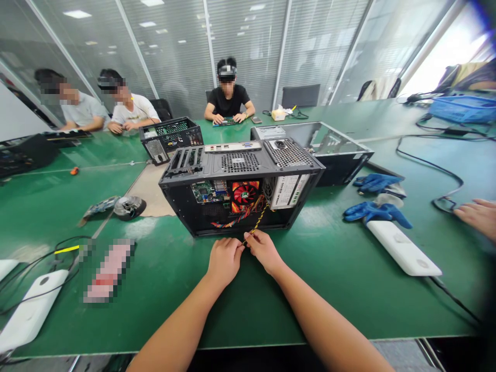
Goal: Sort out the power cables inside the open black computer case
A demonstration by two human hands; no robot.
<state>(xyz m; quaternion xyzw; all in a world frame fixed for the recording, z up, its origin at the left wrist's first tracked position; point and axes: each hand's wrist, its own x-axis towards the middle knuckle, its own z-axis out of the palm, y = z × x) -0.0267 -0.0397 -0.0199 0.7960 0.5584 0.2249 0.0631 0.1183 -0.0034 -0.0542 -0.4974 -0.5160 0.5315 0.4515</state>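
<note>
Centrally, a yellow-and-black cable (260, 219) is pinched by two bare hands.
The grips of the left hand (223, 261) and right hand (264, 250) are closed narrowly on it, just in front of the open computer case (240, 178), which is set on the green tabletop (248, 310), rear panel up; inside, a red fan (245, 195) and a power supply (290, 191) are seen.
</note>
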